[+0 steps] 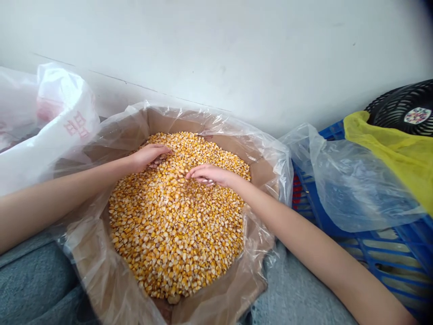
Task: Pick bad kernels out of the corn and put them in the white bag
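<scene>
A heap of yellow and whitish corn kernels [179, 230] fills a cardboard box [270, 162] lined with a clear plastic bag [284, 180]. My left hand [149, 157] rests at the upper left of the heap, fingers reaching rightward with the thumb apart, their undersides among the kernels. From the right, my right hand [211, 175] hangs low over the middle of the heap, its fingers loosely bent and apart. Between the two hands some kernels look smeared by motion. Neither palm shows.
White sacks with red print [67, 122] stand at the left. At the right, a blue plastic crate [382, 257] bears clear plastic sheeting [358, 185], a yellow mesh bag [399, 149] and a black fan [406, 108]. A white wall [237, 54] rises behind the box. Jeans-covered legs flank it.
</scene>
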`<state>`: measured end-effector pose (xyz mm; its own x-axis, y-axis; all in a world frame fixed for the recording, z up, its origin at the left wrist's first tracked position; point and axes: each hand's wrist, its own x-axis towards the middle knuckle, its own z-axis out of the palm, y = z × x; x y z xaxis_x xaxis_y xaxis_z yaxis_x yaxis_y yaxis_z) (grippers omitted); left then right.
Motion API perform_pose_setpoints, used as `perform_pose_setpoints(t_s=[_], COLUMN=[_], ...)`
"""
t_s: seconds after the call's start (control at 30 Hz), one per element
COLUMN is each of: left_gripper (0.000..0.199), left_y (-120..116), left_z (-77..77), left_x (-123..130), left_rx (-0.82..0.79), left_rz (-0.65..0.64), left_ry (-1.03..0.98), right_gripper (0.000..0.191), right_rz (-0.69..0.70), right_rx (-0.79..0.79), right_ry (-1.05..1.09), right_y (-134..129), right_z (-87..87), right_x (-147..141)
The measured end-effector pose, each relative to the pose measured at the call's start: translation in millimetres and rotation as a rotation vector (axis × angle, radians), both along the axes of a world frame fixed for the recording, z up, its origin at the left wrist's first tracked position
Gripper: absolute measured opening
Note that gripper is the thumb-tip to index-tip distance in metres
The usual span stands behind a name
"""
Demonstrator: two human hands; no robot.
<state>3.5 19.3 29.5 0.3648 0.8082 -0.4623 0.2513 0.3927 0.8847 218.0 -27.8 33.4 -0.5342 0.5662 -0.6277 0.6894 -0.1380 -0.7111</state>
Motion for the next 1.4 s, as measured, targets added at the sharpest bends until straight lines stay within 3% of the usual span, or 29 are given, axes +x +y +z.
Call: perform_pose_setpoints(t_s=[0.07, 0.13, 0.2, 0.27, 0.53, 0.67, 0.73, 0.83, 0.87, 0.93, 1.0, 1.07, 1.17, 1.3, 1.4], left_gripper=[0.019, 0.019, 0.019, 0.019, 0.018, 0.018, 0.018, 0.017, 0.016, 0.015, 0.015, 0.016, 0.017, 0.019, 0.019], left_y=[0, 1, 2, 2, 0, 1, 1, 0, 0, 0, 0, 1, 0, 0, 1], left_z=[0.6, 0.3, -0.5, -1.4, -2.4, -2.9, -2.5, -1.0, -0.6, -0.2, -0.7, -1.7, -2.9, -3.9, -4.2], left_x=[0, -1, -1, -1, 0, -1, -1, 0, 0, 0, -1, -1, 0, 0, 0], left_rx=[0.013, 0.025, 0.031, 0.028, -0.001, -0.005, 0.001, 0.023, 0.031, 0.045, 0.055, 0.058, 0.045, 0.032, 0.034], left_rz=[0.016, 0.029, 0.037, 0.039, 0.026, 0.016, 0.023, 0.036, 0.042, 0.061, 0.067, 0.058, 0.043, 0.042, 0.045], left_ry=[-0.028, -0.057, -0.073, -0.067, -0.045, -0.056, -0.050, -0.062, -0.068, -0.070, -0.062, -0.054, -0.047, -0.038, -0.043], right_gripper=[0.029, 0.029, 0.030, 0.034, 0.030, 0.029, 0.029, 0.029, 0.030, 0.029, 0.024, 0.016, 0.009, 0.012, 0.014], right_rz=[-0.004, 0.130, 0.288, 0.367, 0.467, 0.454, 0.351, 0.017, -0.077, -0.126, -0.026, 0.110, 0.176, 0.086, -0.051], right_rx=[0.248, 0.369, 0.321, 0.233, 0.133, 0.177, 0.228, 0.330, 0.333, 0.236, 0.025, -0.144, -0.167, -0.079, -0.024], right_ry=[-0.187, -0.563, -0.864, -0.968, -0.760, -0.663, -0.566, -0.317, -0.235, -0.151, -0.259, -0.530, -0.782, -0.713, -0.525], right_y=[5, 9, 12, 13, 1, -5, -4, 3, 6, 9, 10, 9, 6, 1, -6], right_z=[1.2, -2.7, -9.9, -17.7, -30.6, -29.8, -26.2, -16.8, -13.3, -7.7, -6.1, -9.6, -21.1, -35.5, -41.1], right_x=[8, 21, 32, 38, 24, 17, 13, 8, 9, 13, 20, 27, 32, 34, 33])
